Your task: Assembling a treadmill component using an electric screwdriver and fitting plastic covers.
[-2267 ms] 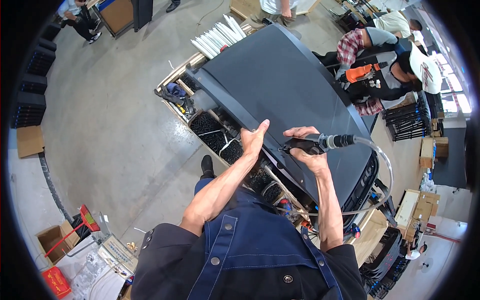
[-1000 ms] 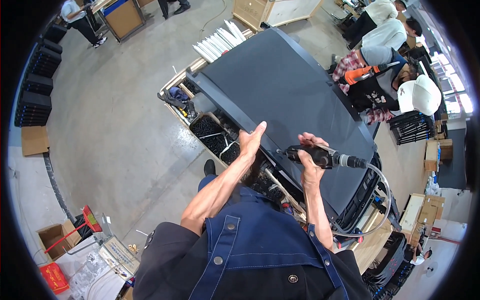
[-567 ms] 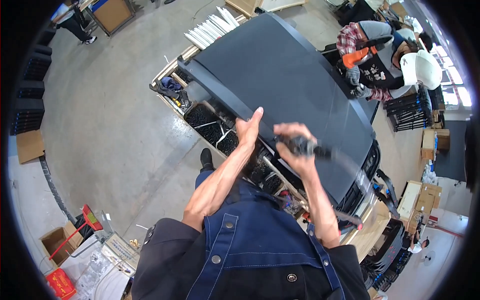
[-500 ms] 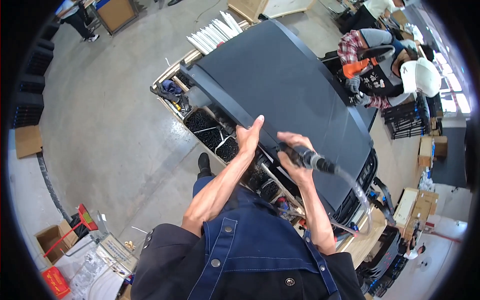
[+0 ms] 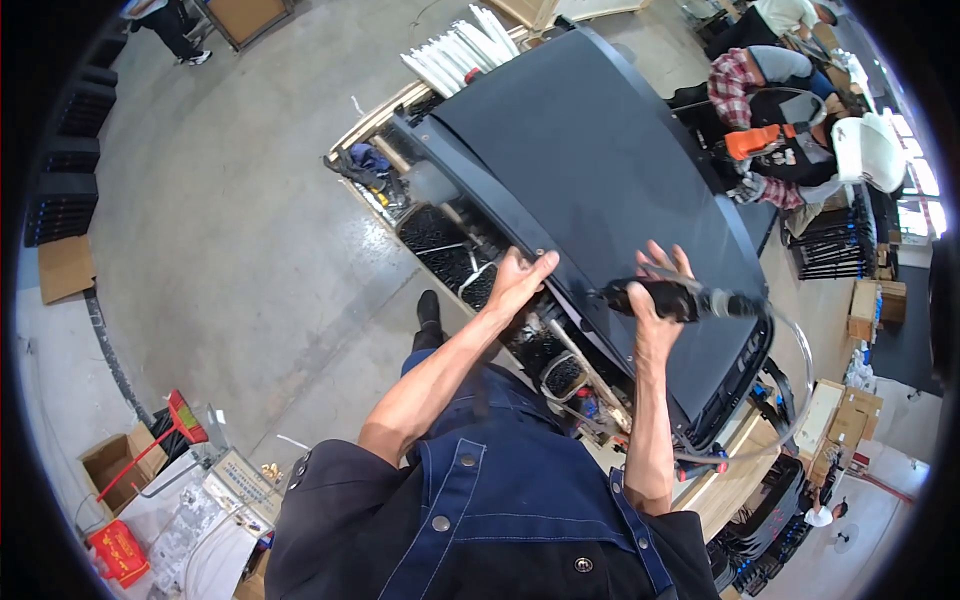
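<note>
The dark panel (image 5: 590, 180) stretches out in front of you, lying at a slant over the table (image 5: 735, 475), its long near edge just ahead of your body. Across it, a co-worker (image 5: 785, 65) bends beside the far side with an orange drill (image 5: 755, 142). White rods (image 5: 460, 52) lie bunched near the panel's upper left end. Your left hand (image 5: 520, 285) is clamped on the near edge, thumb on top and fingers going over the side, partly hidden. Your right hand (image 5: 655, 305) is wrapped loosely round a black driver (image 5: 665, 298), thumb across the body and the other fingers splayed beyond it; it is blurred. The driver lies nearly level above the panel, tip toward your left hand, and whether that tip touches anything you cannot tell here. Its clear hose (image 5: 808, 370) loops down on the right. Small black parts (image 5: 432, 232) fill the space below the near edge, and a small round spot (image 5: 541, 252) sits by your left thumb. The step in hand looks like driver work along this edge; the next move probably calls for a firmer right grip and a squared-up tip, the left steadying the panel.
</note>
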